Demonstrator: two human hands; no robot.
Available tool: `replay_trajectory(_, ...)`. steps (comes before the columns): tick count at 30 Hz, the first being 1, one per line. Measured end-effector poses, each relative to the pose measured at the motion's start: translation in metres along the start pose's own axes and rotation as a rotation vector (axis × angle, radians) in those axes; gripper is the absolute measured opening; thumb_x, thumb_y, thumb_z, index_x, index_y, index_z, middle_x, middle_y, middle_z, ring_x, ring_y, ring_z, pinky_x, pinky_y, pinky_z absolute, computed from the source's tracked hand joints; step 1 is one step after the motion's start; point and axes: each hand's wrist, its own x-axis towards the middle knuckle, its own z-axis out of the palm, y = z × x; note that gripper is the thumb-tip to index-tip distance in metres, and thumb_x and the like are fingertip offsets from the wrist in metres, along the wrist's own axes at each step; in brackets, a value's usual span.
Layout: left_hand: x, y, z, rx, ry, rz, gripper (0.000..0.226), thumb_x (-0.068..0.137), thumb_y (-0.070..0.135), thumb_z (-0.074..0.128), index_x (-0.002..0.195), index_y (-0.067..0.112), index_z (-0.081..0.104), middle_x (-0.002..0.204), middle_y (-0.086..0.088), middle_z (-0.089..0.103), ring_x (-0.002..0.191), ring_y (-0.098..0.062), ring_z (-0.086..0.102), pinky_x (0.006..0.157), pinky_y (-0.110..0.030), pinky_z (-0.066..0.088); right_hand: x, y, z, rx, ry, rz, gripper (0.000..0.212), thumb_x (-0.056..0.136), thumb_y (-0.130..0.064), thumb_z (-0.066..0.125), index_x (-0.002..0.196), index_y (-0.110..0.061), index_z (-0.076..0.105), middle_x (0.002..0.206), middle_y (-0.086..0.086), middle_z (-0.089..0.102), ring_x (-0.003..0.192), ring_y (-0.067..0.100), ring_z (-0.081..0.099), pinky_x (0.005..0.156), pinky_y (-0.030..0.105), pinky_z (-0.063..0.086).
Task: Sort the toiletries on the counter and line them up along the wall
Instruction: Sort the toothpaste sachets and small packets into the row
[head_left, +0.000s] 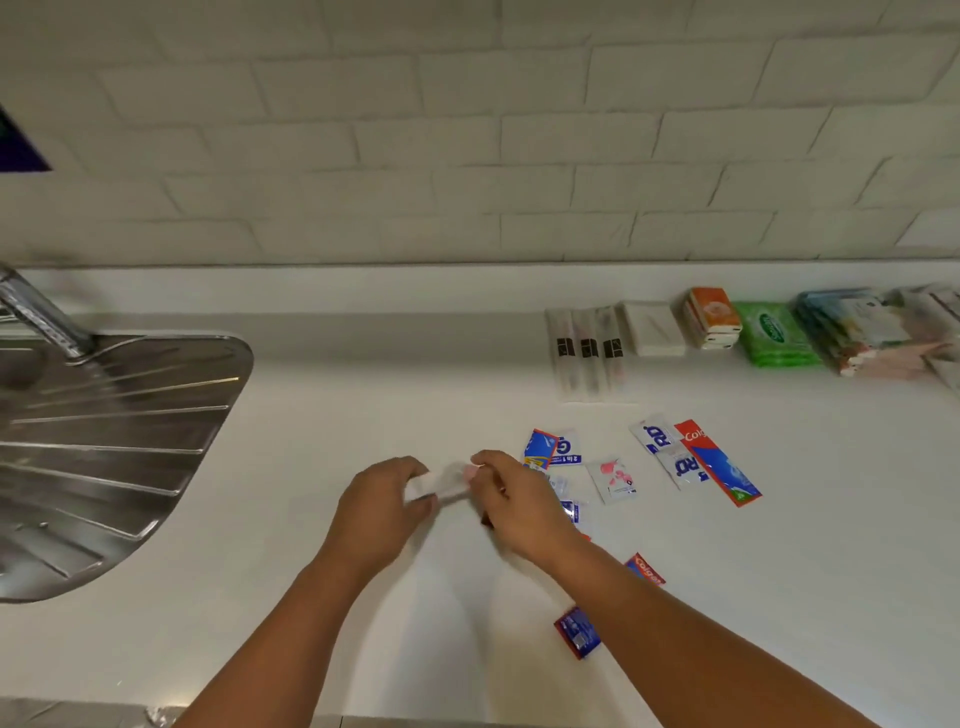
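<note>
Judged about half done: 3 wrapped toothbrushes (587, 348) and boxes (711, 317) line the wall (467, 156); loose sachets (615, 480) remain on counter (311, 395); left hand (382, 506) and right hand (511, 501) fingers pinch a white packet (441, 480).

White surface (311, 415) – loose sachets (615, 480) and a red toothpaste pack (719, 462) lie mid-way out. Along the wall (467, 156) – wrapped toothbrushes (587, 348), a white box (653, 328), orange boxes (711, 317), a green pack (774, 333).

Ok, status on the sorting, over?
Left hand and right hand pinch a white packet. Sachets loose beside them. Row at wall begun, right side. Nothing blocks.
</note>
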Motion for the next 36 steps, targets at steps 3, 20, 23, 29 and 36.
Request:
replay_trajectory(3, 0.007, 0.007, -0.004, -0.022, 0.117, 0.186, 0.028, 0.075, 0.005, 0.078, 0.081, 0.029, 0.063, 0.083, 0.020, 0.061, 0.081, -0.005, 0.051, 0.070, -0.029, 0.043, 0.008, -0.009, -0.013, 0.354, -0.052, 0.267, 0.053, 0.095, -0.061, 0.041, 0.102, -0.015, 0.068, 0.087, 0.002, 0.074, 0.073, 0.025, 0.068, 0.072, 0.035, 0.056)
replay_trajectory(20, 0.081, 0.138, 0.049, 0.207, -0.209, 0.420, 0.031, 0.098, 0.038, 0.059, 0.129, 0.038, 0.063, 0.128, 0.020, 0.059, 0.116, -0.004, 0.047, 0.098, -0.025, 0.039, 0.014, 0.032, -0.179, -0.328, -0.133, 0.000, 0.021, 0.093, -0.026, 0.062, 0.113, -0.024, 0.070, 0.112, -0.008, 0.068, 0.090, 0.005, 0.056, 0.082, 0.020, 0.044)
replay_trajectory(23, 0.099, 0.162, 0.067, 0.291, -0.231, 0.436, 0.021, 0.099, 0.034, 0.058, 0.115, 0.034, 0.072, 0.107, 0.011, 0.070, 0.099, -0.009, 0.055, 0.081, -0.023, 0.039, 0.023, 0.043, -0.215, -0.331, -0.085, -0.030, 0.018, 0.090, -0.024, 0.065, 0.105, -0.029, 0.072, 0.095, -0.012, 0.068, 0.080, 0.001, 0.056, 0.074, 0.013, 0.041)
replay_trajectory(29, 0.136, 0.203, 0.102, -0.220, -0.124, 0.109, 0.008, 0.087, 0.022, 0.076, 0.082, 0.028, 0.078, 0.068, 0.014, 0.068, 0.058, 0.002, 0.056, 0.063, -0.016, 0.043, 0.055, 0.074, -0.279, 0.210, 0.291, 0.078, 0.027, 0.078, -0.019, 0.080, 0.101, -0.025, 0.068, 0.084, -0.003, 0.065, 0.075, 0.012, 0.064, 0.069, 0.026, 0.054)
replay_trajectory(36, 0.187, 0.246, 0.150, -0.652, -0.027, -0.275, 0.013, 0.085, 0.018, 0.079, 0.083, 0.008, 0.072, 0.054, 0.006, 0.062, 0.044, -0.005, 0.050, 0.049, -0.017, 0.043, 0.088, 0.096, -0.291, 0.391, 0.246, 0.276, 0.012, 0.089, -0.010, 0.068, 0.093, 0.000, 0.066, 0.080, 0.024, 0.070, 0.061, 0.027, 0.066, 0.066, 0.050, 0.058)
